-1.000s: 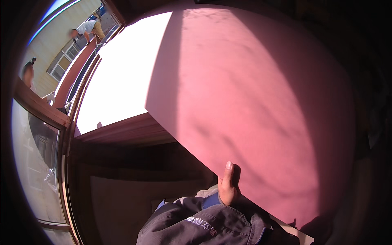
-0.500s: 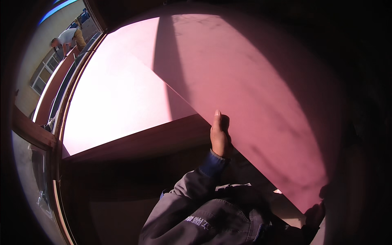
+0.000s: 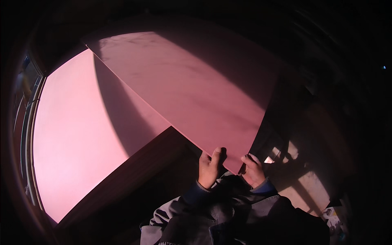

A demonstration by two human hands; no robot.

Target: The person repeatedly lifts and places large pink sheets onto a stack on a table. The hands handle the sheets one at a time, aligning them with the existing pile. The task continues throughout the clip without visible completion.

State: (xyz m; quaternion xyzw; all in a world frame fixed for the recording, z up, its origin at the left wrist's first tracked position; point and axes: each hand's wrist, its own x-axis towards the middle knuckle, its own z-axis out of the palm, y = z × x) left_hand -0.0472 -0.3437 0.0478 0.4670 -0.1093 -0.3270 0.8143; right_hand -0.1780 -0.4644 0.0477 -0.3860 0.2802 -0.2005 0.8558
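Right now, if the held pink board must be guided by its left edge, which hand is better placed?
Probably the left hand: it grips the held board there, nearer the brighter board. The right hand holds the right edge, by the near corner.

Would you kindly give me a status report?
Left hand, right hand gripping pink sheet near its corner. Sheet overlaps pink surface beneath. Obstructions: dark surroundings, cannot tell.

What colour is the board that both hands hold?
Pink, partly in shadow; the held board shows best in the head view.
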